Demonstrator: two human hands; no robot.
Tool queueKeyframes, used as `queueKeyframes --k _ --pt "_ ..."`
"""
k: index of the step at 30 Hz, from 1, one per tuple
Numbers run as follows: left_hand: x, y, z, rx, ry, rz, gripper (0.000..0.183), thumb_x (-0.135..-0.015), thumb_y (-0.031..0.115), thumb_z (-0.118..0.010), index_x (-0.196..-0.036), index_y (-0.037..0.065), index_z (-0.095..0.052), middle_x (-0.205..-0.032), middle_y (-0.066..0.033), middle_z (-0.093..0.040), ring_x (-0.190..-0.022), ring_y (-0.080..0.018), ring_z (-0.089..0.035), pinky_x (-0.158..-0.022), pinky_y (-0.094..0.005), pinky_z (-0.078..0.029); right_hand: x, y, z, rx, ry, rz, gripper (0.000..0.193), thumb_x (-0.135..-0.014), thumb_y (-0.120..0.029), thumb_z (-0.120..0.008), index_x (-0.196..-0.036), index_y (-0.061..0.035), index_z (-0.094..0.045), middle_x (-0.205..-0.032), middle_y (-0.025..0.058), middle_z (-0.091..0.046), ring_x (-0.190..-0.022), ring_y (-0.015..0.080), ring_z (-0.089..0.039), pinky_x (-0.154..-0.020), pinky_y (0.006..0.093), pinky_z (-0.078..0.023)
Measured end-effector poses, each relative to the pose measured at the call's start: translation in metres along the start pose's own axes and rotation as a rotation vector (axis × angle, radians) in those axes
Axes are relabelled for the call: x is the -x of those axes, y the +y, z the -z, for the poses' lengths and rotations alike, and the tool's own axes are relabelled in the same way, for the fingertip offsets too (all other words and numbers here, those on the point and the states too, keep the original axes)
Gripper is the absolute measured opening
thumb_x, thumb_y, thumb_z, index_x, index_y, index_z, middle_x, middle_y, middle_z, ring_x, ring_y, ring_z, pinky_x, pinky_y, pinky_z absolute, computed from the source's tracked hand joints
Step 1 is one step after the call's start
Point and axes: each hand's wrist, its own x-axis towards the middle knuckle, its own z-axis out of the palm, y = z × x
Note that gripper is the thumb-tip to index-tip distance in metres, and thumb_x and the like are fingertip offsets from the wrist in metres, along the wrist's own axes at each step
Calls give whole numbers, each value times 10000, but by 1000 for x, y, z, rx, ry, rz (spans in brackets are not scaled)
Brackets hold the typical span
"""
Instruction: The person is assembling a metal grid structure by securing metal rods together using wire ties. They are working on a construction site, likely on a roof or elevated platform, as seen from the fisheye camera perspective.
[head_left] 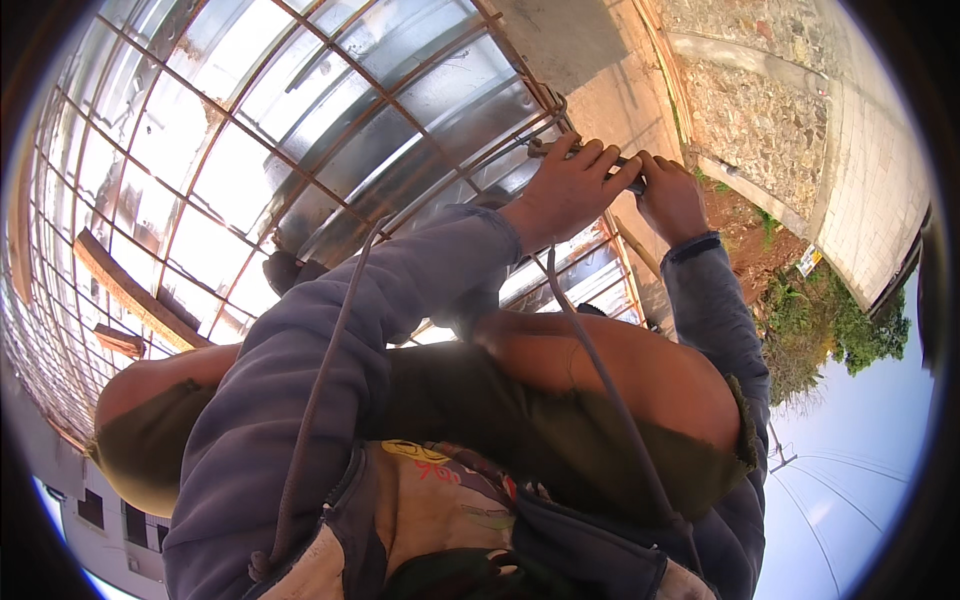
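My left hand (572,186) is closed around a dark metal bar-like tool (638,184) at the edge of the steel bar grid (385,97). Just to its right, my right hand (672,203) grips the same tool's near end, its fingers close to the left ones. The tool's exact kind is mostly hidden by my fingers. Beside my left hand, a steel bar with a hooked end (560,108) runs along the grid's edge. Both sleeved forearms reach forward over my bent knees.
Shiny metal sheets (232,165) lie beneath the rusty grid. A curved wooden piece (130,285) and a short wood block (120,341) are at left. Beyond the grid's edge, bare ground (590,60) drops away toward a stone wall (755,110) and bushes (800,310).
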Motion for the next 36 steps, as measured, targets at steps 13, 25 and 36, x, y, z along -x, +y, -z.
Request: queueKeyframes --k 13,25,36 --pt "-29 -16 25 256 -501 152 182 -842 189 -767 -1014 131 -770 -866 -119 -786 -844 -317 -803 -691 -466 -600 19 -83 63 231 -16 -208 260 -976 -215 -755 -1214 -166 -662 -902 45 -616 -912 268 -663 -831 464 -531" --pt "28 6 9 14 10 -164 465 -956 241 -714 -1415 180 -669 -1188 -21 -696 -1132 -199 -670 -1038 -460 -466 20 -37 19 -628 -617 -329 264 -965 -266 -812 -1029 -48 -677 -879 125 -764 -829 339 -771 -742 486 -600" --pt "-30 -3 13 182 -501 38 103 -936 233 -719 -1002 166 -760 -858 -57 -753 -876 -269 -779 -829 -440 -554 36 -70 24 137 -1 -208 268 -960 -271 -771 -1157 -122 -667 -832 77 -710 -824 310 -757 -722 489 -592"
